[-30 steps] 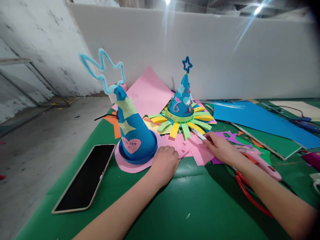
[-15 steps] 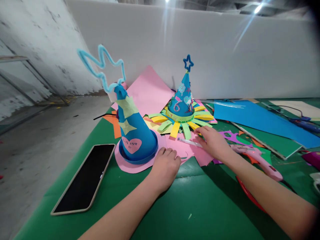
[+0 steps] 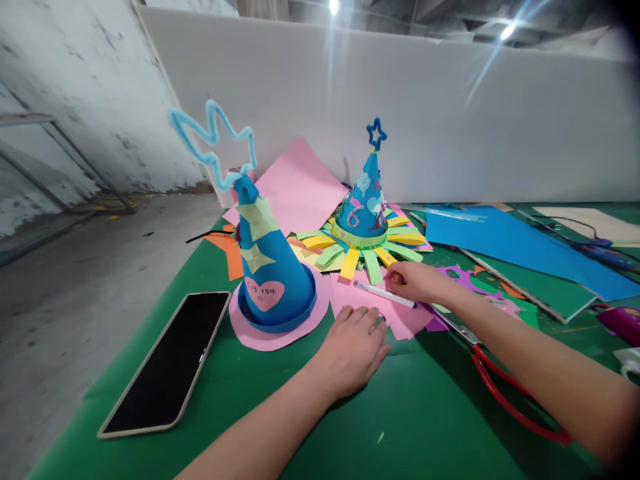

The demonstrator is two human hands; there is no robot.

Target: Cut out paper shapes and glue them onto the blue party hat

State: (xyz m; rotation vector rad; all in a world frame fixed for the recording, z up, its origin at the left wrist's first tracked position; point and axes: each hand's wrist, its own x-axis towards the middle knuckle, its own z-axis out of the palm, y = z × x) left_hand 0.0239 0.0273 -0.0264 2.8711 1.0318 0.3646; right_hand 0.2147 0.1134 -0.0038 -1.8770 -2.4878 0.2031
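My left hand point(image 3: 354, 347) lies palm down with its fingers stretched out over the near edge of some pink paper point(image 3: 373, 303); it holds nothing. Over the far part of that paper, my right hand point(image 3: 413, 280) has curled fingers, and what they pinch, if anything, is hidden. A white pen point(image 3: 385, 294) with a dark end lies on the paper just in front of the right hand. Left of my hands stands a blue cone hat point(image 3: 275, 273) with a pink brim, pale stars, a pink heart and a light-blue pipe-cleaner shape on top.
A second blue cone hat point(image 3: 363, 207) with yellow and green strips stands behind. Red-handled scissors point(image 3: 510, 393) lie partly under my right forearm. A phone point(image 3: 170, 363) lies at left; a blue sheet point(image 3: 520, 243) and purple scraps point(image 3: 465, 280) at right. A white panel point(image 3: 400, 87) stands behind.
My left hand has moved right, away from the hat's brim, and its fingers have straightened. My right hand's fingers have drawn in behind the pen. More of the scissors shows now.
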